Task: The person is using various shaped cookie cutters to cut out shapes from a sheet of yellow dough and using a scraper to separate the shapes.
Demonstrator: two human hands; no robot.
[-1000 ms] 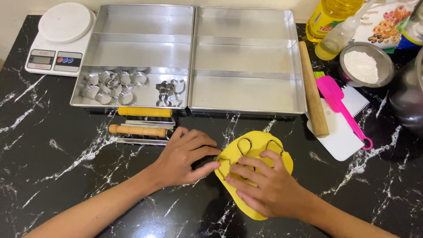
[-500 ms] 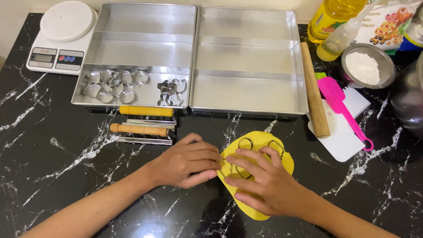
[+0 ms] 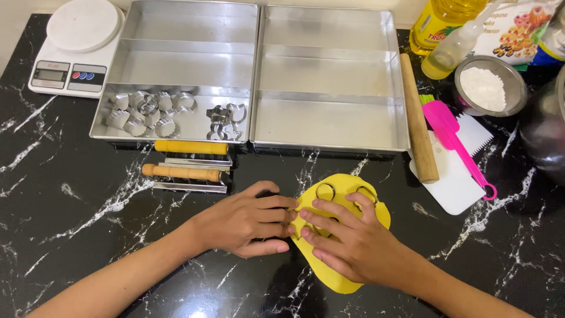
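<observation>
Head view, L to R. White round-topped kitchen scale (image 3: pixel 73 50) at 10 o'clock. Beside it, two shiny rectangular metal baking trays (image 3: pixel 259 76); the left one's near compartment holds a heap of small metal cookie cutters (image 3: pixel 147 109). Two wooden-handled metal tools (image 3: pixel 185 165) lie just below that tray.

Left hand (image 3: pixel 247 221), dead centre: a sec ago fingers were spread flat on the black marbled counter (image 3: pixel 76 206); now they're curled loosely together, tips touching the left edge of the flat yellow dough sheet (image 3: pixel 338 271). Can't tell if they grip anything.

Right hand (image 3: pixel 347 238) stays flat on the dough, fingers splayed, pressing, not gripping. Ring-shaped cutters (image 3: pixel 325 191) sit in the dough at 12 from it. My read: the hands have closed in, so work is at the dough's left edge.

Wooden rolling pin (image 3: pixel 419 118) & pink silicone brush (image 3: pixel 456 138) at 2 o'clock; metal bowl of white flour (image 3: pixel 489 87) beyond.
</observation>
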